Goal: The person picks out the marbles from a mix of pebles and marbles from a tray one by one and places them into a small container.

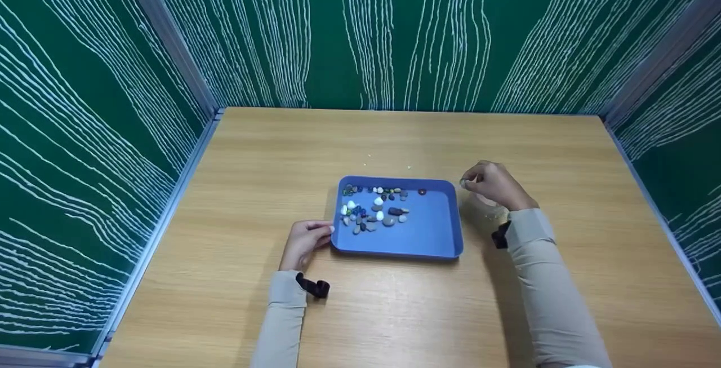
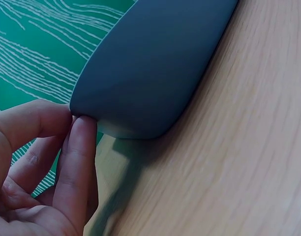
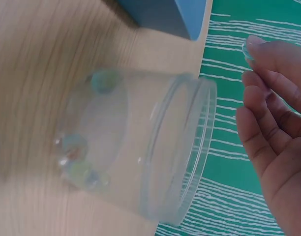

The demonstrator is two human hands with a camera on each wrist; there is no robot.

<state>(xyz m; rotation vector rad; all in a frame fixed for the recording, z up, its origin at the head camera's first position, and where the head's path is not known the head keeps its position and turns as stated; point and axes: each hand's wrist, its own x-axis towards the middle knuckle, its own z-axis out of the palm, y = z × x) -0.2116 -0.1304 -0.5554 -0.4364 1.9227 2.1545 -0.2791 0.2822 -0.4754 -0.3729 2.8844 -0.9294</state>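
My left hand (image 1: 304,242) pinches the left wall of a blue tray (image 1: 428,247) between thumb and fingers. Inside the tray lie pebbles (image 1: 388,221), white stones (image 1: 380,216) and dark blue marbles (image 1: 359,211), mostly in its left half. Beyond the tray's right side, my right hand (image 1: 494,183) is raised and pinches a clear glass marble (image 3: 246,50) between thumb and fingertip. Below that hand, a clear plastic jar (image 3: 135,142) stands without a lid on the table. Several greenish glass marbles (image 3: 106,81) rest at its bottom. In the head view, my right hand and wrist partly hide the jar.
The wooden table (image 1: 394,311) carries the tray and jar. A few tiny pale specks (image 1: 409,167) dot the wood behind the tray. Green panels (image 1: 326,35) with white wavy lines enclose the back and sides. A reddish-brown stone (image 1: 422,191) sits near the tray's back right.
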